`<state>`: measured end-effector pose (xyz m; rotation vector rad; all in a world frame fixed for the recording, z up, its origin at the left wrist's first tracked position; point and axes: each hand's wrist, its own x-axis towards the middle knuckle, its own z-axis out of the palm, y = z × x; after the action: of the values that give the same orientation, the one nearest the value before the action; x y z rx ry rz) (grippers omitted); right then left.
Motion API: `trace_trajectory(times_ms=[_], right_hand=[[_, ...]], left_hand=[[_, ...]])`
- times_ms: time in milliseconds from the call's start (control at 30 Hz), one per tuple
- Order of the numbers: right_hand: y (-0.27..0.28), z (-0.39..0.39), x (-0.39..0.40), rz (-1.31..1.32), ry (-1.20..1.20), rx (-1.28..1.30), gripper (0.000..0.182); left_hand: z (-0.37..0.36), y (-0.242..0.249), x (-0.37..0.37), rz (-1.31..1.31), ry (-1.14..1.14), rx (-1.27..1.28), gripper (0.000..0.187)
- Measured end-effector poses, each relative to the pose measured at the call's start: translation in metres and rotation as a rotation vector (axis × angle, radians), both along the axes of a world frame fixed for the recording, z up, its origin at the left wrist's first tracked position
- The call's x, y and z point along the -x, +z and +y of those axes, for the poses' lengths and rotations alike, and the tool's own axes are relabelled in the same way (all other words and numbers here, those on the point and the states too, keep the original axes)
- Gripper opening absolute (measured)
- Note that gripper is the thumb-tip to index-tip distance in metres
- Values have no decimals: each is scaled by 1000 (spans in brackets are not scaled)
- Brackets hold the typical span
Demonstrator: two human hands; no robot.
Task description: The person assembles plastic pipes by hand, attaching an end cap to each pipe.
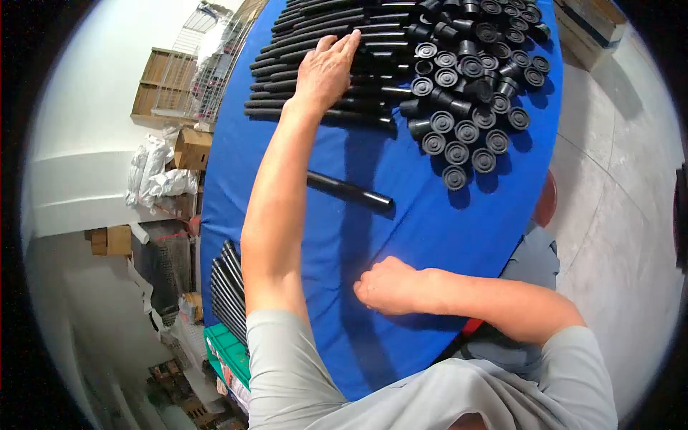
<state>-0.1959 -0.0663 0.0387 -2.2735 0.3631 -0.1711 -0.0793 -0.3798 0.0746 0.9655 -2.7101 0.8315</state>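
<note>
My left hand (pixel 326 68) lies across a row of black tubes (pixel 297 66), its fingers stretched out toward the far right and touching them. The tubes have a matte, foam-like part on the left and a shiny part on the right. Closer to me, a single black tube (pixel 358 193) lies apart, its left end hidden by my left forearm. My right hand (pixel 390 287) rests on the blue cloth (pixel 430 229) with its fingers curled into a fist, and nothing sticks out of it. Right of the row sits a heap of black rubber end caps (pixel 467 131), many showing ringed faces.
Thin black tubes (pixel 228 287) stand bundled in a green crate (pixel 228 351) at the table's left edge. Beyond it are a wire rack (pixel 193 86), cardboard boxes (pixel 192 149) and plastic bags (pixel 154 172). A dark red stool-like object (pixel 547 201) shows by the right edge.
</note>
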Motion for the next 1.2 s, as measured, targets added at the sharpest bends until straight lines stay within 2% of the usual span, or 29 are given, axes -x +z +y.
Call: trace_trajectory(times_ms=[133, 233, 367, 500, 600, 700, 800, 900, 1000, 1100, 1200], right_hand=[[2, 4, 6, -15, -34, 22, 13], [1, 2, 9, -27, -39, 10, 12], [4, -1, 15, -5, -7, -4, 11], [2, 1, 15, 4, -11, -23, 14], [3, 0, 14, 51, 31, -28, 18], [0, 3, 14, 30, 7, -19, 17], [5, 5, 18, 32, -3, -23, 16], [2, 7, 18, 23, -3, 7, 17], [0, 8, 18, 3, -4, 10, 16], [1, 4, 22, -4, -31, 7, 16], [0, 6, 20, -1, -19, 14, 16]], left_hand=[[-12, 1, 13, -91, 75, -92, 59], [-18, 5, 17, -92, 129, -202, 51], [-26, 5, 14, -60, -54, -134, 49], [-14, 13, 19, -22, -111, -71, 54], [14, 30, 14, -20, -135, -15, 56], [68, 45, -7, -68, -69, -116, 54], [112, 42, -51, -174, 44, -213, 51], [137, 36, -109, -169, 196, -314, 55], [163, 29, -161, -30, 337, -374, 64], [206, 23, -170, 22, 228, -396, 60], [251, 20, -130, -18, 80, -435, 53]])
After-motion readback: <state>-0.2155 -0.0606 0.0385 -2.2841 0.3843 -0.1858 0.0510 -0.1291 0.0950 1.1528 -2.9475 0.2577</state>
